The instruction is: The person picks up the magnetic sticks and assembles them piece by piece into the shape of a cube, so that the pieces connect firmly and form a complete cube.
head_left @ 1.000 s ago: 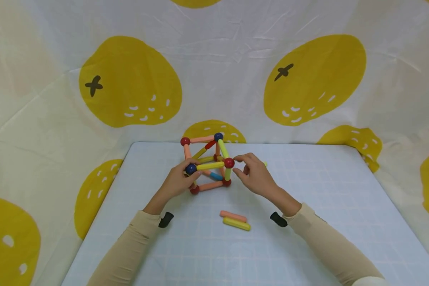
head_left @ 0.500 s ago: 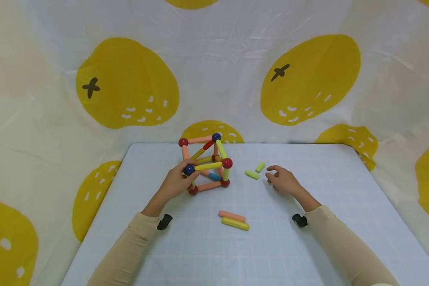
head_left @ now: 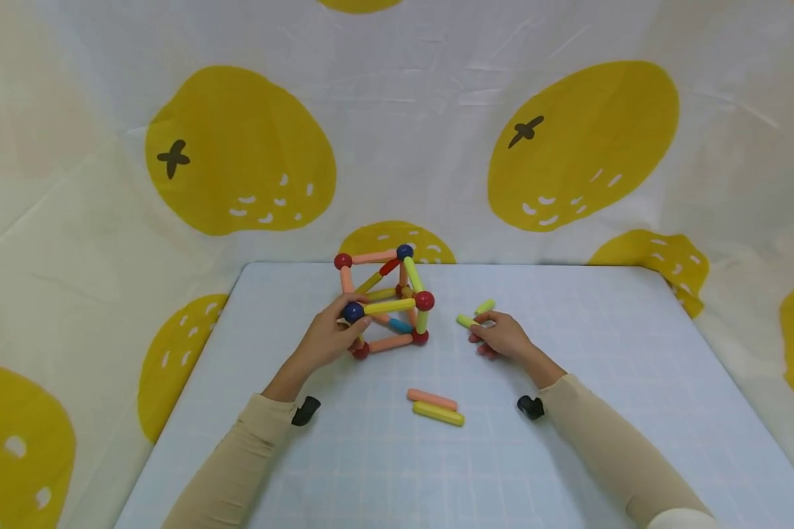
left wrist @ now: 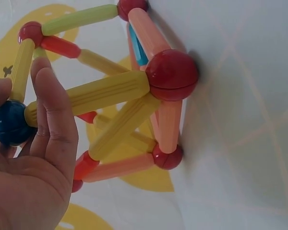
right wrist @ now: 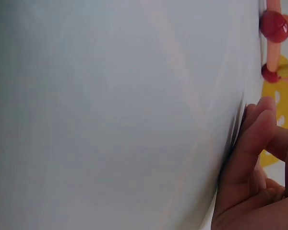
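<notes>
A ball-and-stick cube frame point(head_left: 391, 343) of coloured rods joined by red and blue balls stands left of centre in the head view. My left hand point(head_left: 328, 332) grips its near upper corner, with fingers around the blue ball point(left wrist: 9, 125) and the yellow rod point(left wrist: 110, 88) beside it. To the right of the frame, my right hand point(head_left: 503, 336) pinches a short light-green rod point(head_left: 465, 320) low over the table, thumb and forefinger at its near end. A second short green rod point(head_left: 486, 306) lies just behind. In the right wrist view, the fingers point(right wrist: 252, 148) hide the pinched rod.
An orange rod point(head_left: 432, 400) and a yellow rod point(head_left: 438, 414) lie side by side on the table point(head_left: 344, 470), in front of the frame. Behind the table's far edge hangs a white cloth point(head_left: 410, 147) printed with yellow fruit.
My right hand has left the frame's red corner ball, gone right, then come back slightly left to pinch a short green rod. The left hand keeps its hold on the frame.
</notes>
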`<state>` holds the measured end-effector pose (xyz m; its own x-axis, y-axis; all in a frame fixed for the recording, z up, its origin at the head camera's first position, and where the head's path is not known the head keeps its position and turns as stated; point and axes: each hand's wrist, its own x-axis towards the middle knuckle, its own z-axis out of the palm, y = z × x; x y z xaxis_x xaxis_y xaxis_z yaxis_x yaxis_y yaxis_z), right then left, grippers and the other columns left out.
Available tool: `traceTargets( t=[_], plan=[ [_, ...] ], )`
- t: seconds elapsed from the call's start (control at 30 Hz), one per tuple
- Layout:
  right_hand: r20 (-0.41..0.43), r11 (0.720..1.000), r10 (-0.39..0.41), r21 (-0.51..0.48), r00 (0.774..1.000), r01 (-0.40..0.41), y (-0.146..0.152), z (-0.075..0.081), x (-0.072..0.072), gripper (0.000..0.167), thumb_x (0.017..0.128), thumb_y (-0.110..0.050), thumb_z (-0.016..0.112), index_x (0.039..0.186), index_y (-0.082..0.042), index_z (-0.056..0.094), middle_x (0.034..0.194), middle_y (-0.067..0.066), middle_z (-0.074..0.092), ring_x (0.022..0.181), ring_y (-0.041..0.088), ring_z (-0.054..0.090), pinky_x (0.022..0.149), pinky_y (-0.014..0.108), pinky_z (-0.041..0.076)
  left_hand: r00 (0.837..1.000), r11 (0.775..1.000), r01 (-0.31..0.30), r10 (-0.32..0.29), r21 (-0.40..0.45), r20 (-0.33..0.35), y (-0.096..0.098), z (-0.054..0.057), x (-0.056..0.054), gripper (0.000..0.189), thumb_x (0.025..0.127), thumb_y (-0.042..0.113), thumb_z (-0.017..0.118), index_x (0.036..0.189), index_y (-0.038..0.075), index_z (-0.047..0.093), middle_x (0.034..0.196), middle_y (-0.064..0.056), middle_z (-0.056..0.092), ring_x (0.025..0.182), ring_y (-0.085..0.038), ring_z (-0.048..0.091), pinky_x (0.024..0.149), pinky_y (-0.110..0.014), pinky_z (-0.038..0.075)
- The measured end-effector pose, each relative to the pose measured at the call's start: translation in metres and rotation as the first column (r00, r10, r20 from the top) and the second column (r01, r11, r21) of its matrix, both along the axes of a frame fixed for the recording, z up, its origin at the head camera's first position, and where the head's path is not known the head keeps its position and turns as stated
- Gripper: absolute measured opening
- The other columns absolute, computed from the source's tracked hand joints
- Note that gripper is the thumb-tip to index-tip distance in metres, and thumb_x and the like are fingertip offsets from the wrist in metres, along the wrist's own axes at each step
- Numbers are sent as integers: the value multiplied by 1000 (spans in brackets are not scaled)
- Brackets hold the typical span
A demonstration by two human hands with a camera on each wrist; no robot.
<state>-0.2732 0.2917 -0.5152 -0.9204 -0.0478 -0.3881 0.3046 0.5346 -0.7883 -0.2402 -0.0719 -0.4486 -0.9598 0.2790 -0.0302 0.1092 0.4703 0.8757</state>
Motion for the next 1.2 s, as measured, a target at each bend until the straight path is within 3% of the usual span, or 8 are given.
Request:
traceTargets(
  t=[0.13,0.37,0.53,0.67,0.8,0.97,1.2],
  plan=[
    [-7,1000,-2,-7,1000,1,-7,2,3,40,103,-27,61,134,-3,56,92,1,75,61,7,64,58,24,54,1000,999,6,-5,36,-11,-2,0,2,45,101,23,67,142,29,50,122,-14,62,71,-25,64,66,-32,57],
    [-30,989,139,-40,990,-140,-33,14,23,35,102,-21,62,133,-5,62,93,5,76,66,10,67,62,26,56,999,1000,19,-19,-3,-45,-4,1,3,47,101,22,67,144,28,50,121,-12,62,71,-22,60,64,-29,54],
    [-84,967,252,-18,964,-255,-64,30,39,34,101,-22,65,132,-8,64,93,8,77,66,13,68,64,27,58,999,1000,12,-12,-6,-38,-5,2,5,47,100,22,67,144,30,50,119,-13,62,73,-22,61,65,-29,55],
    [-200,949,310,8,929,-315,-96,43,49,31,99,-20,68,127,-7,67,92,12,77,64,13,68,63,31,60,998,1000,15,-15,0,-59,-5,0,5,47,100,21,67,144,30,50,115,-14,64,73,-23,61,64,-30,54],
    [-302,943,329,63,895,-325,-126,46,49,27,98,-19,70,122,-8,70,84,9,76,59,10,67,58,28,57,995,1000,18,-18,-6,-100,-5,-3,5,47,101,22,66,144,30,50,110,-13,67,75,-25,63,64,-31,54],
    [-366,933,360,150,858,-327,-148,39,41,27,96,-18,70,121,-7,71,67,-2,70,52,7,64,52,23,50,990,999,19,-24,-39,-138,-6,-6,8,50,101,21,66,147,29,48,112,-12,69,77,-23,65,66,-31,56],
    [-380,922,386,203,841,-331,-161,34,39,24,96,-18,70,117,-6,71,64,-3,68,52,8,62,51,22,45,990,999,24,-30,-45,-141,-8,-7,11,66,99,17,68,155,31,35,128,-14,65,82,-20,67,67,-30,56]
  ],
)
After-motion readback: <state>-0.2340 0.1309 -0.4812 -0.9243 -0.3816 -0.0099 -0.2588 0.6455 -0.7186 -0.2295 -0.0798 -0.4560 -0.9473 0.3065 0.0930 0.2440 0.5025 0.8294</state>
